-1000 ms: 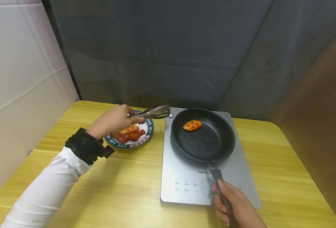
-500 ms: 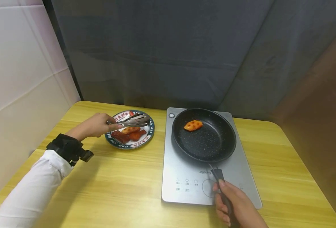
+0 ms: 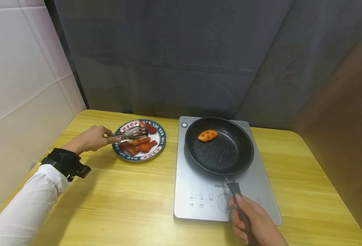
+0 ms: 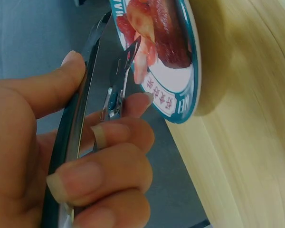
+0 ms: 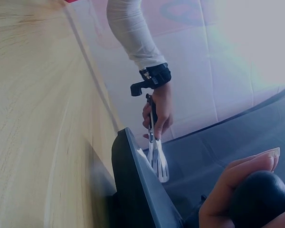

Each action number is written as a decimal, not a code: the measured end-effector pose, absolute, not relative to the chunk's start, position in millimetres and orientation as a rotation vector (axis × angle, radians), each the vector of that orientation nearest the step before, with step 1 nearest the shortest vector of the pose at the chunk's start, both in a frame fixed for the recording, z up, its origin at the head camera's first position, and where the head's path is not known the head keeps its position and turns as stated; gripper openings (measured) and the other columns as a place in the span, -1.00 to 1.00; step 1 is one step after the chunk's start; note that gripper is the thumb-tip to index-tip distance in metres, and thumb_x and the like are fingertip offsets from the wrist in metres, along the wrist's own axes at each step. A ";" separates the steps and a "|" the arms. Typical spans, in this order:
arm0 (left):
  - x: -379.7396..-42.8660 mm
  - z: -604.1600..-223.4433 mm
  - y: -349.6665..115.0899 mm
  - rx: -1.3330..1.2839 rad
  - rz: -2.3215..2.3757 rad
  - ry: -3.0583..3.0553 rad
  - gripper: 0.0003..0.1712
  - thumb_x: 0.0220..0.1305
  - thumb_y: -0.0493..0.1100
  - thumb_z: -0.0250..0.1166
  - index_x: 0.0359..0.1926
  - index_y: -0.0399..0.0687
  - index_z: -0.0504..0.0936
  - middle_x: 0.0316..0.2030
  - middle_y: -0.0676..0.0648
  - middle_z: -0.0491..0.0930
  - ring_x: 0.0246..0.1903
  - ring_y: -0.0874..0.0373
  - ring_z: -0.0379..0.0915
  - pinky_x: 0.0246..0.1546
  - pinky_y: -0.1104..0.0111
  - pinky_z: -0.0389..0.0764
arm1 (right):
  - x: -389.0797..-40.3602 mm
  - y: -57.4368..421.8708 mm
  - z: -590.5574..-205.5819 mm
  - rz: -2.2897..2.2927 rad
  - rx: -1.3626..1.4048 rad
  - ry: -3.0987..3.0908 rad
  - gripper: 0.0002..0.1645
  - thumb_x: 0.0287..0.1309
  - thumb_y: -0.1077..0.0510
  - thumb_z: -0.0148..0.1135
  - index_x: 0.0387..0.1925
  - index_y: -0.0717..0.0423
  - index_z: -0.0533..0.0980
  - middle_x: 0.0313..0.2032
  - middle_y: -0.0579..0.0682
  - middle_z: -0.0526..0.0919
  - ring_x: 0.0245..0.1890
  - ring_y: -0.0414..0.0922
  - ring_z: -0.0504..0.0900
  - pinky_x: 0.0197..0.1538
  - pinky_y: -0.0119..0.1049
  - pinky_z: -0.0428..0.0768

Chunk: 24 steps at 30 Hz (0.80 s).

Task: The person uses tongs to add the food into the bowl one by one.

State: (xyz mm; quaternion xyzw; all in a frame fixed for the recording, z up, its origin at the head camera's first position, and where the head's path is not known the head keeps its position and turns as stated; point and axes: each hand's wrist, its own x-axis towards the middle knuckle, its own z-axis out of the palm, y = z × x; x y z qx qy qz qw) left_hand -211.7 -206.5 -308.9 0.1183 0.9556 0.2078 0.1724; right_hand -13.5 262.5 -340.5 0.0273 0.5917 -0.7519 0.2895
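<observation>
My left hand (image 3: pixel 93 138) holds metal tongs (image 3: pixel 133 133) from the left, their slotted tips over the upper left part of a plate (image 3: pixel 163 139) with a dark patterned rim. In the left wrist view the two arms of the tongs (image 4: pixel 75 118) stand apart between thumb and fingers, with a pinkish piece near one tip. On the plate lie a brown-red piece of meat (image 3: pixel 129 148), a small drumstick (image 3: pixel 148 146), an orange chicken wing piece (image 3: pixel 140 140) and a dark red piece (image 3: pixel 151 128). My right hand (image 3: pixel 254 218) grips the handle (image 3: pixel 234 188) of a black frying pan (image 3: pixel 221 157).
One browned wing piece (image 3: pixel 207 135) lies in the pan's upper left. Beneath the pan is a silver induction cooktop (image 3: pixel 196 212) with touch controls, on a wooden table (image 3: pixel 131 198). A dark curtain (image 3: pixel 168 61) hangs behind, and a white one (image 3: pixel 21 68) stands at the left.
My left hand has drawn back left and slightly down with the tongs, from between plate and pan to the plate's upper left. My right hand and the pan have stayed put.
</observation>
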 end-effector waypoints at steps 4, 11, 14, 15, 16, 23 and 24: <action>-211.2 -310.4 -210.4 0.331 0.574 2.716 -0.26 0.33 0.21 0.14 0.09 -0.46 0.49 -0.58 -0.08 0.45 -0.65 0.14 0.34 -0.59 0.32 0.33 | -13.3 262.5 -342.2 -2.021 0.059 1.560 -0.54 0.46 -0.18 -0.21 -0.08 0.17 0.25 -0.59 -0.13 0.32 -0.67 -0.22 0.34 -0.58 -0.32 0.28; -214.4 -315.6 -216.1 0.303 0.543 2.692 -0.21 0.31 0.24 0.15 0.12 -0.47 0.46 -0.47 -0.15 0.52 -0.61 0.10 0.38 -0.58 0.31 0.38 | -13.6 261.9 -343.7 -2.025 0.036 1.556 -0.55 0.47 -0.17 -0.22 -0.08 0.16 0.26 -0.59 -0.13 0.32 -0.67 -0.22 0.34 -0.57 -0.33 0.31; -215.6 -317.5 -216.0 0.285 0.545 2.675 -0.20 0.30 0.24 0.16 0.14 -0.46 0.45 -0.42 -0.17 0.53 -0.61 0.10 0.39 -0.58 0.31 0.39 | -13.5 261.9 -343.7 -2.021 0.049 1.556 -0.54 0.46 -0.18 -0.21 -0.08 0.15 0.26 -0.58 -0.13 0.32 -0.66 -0.22 0.34 -0.56 -0.35 0.35; -215.8 -317.5 -215.6 0.289 0.545 2.674 -0.20 0.30 0.24 0.16 0.14 -0.47 0.44 -0.43 -0.17 0.53 -0.61 0.10 0.39 -0.58 0.31 0.39 | -13.6 261.9 -343.7 -2.022 0.051 1.556 -0.54 0.46 -0.18 -0.21 -0.08 0.15 0.26 -0.58 -0.13 0.33 -0.66 -0.22 0.34 -0.56 -0.36 0.35; -216.2 -317.4 -215.2 0.296 0.545 2.676 -0.20 0.30 0.23 0.16 0.14 -0.47 0.44 -0.44 -0.16 0.54 -0.62 0.11 0.38 -0.58 0.31 0.38 | -13.7 261.8 -343.6 -2.023 0.052 1.556 -0.55 0.46 -0.18 -0.21 -0.08 0.15 0.26 -0.59 -0.13 0.33 -0.66 -0.22 0.34 -0.56 -0.35 0.34; -218.1 -313.8 -211.6 0.383 0.473 2.692 -0.13 0.26 0.27 0.19 0.16 -0.49 0.42 -0.43 -0.16 0.59 -0.60 0.11 0.42 -0.49 0.25 0.44 | -14.2 262.5 -342.6 -2.009 0.048 1.570 -0.54 0.46 -0.18 -0.21 -0.08 0.15 0.27 -0.58 -0.14 0.34 -0.66 -0.22 0.34 -0.55 -0.36 0.35; -218.3 -313.5 -211.1 0.393 0.456 2.698 -0.12 0.25 0.29 0.19 0.16 -0.49 0.42 -0.39 -0.18 0.60 -0.57 0.10 0.44 -0.46 0.22 0.47 | -14.2 262.6 -342.4 -2.006 0.041 1.573 -0.55 0.46 -0.18 -0.22 -0.08 0.15 0.27 -0.58 -0.14 0.34 -0.66 -0.22 0.34 -0.55 -0.36 0.35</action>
